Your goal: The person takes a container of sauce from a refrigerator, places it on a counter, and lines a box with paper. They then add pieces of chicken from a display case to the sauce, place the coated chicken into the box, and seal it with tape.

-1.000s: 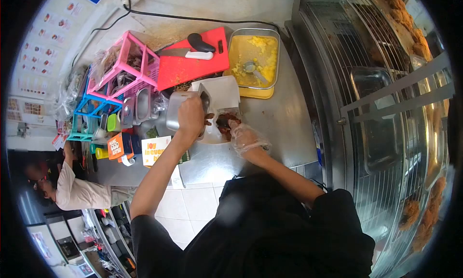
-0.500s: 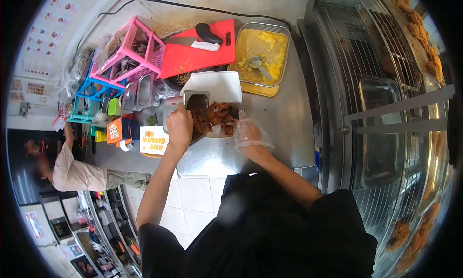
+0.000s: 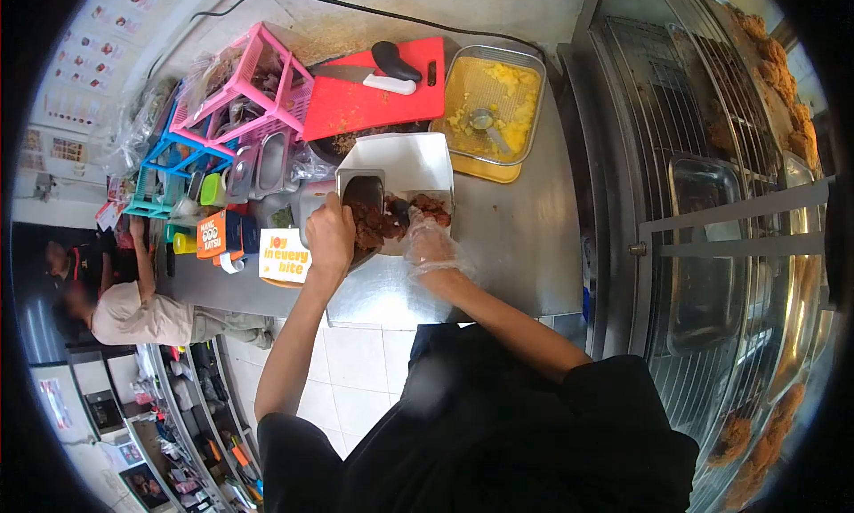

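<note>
My left hand grips a metal pan by its near edge, tilted beside the open white box. Brown pieces of food lie at the pan's mouth, and more saucy pieces are inside the box at its right. My right hand, in a clear plastic glove, reaches over the box's near side with its fingers closed at the food, beside a small dark object. The glove and the food hide what its fingertips hold, if anything.
Behind lie a red cutting board with knives and a tray of yellow food. Pink baskets and a printed box lid are at the left. A wire rack stands right; another person is far left.
My right hand has moved left, toward the pan. Food now shows at the right side of the box. My left hand stays on the pan.
</note>
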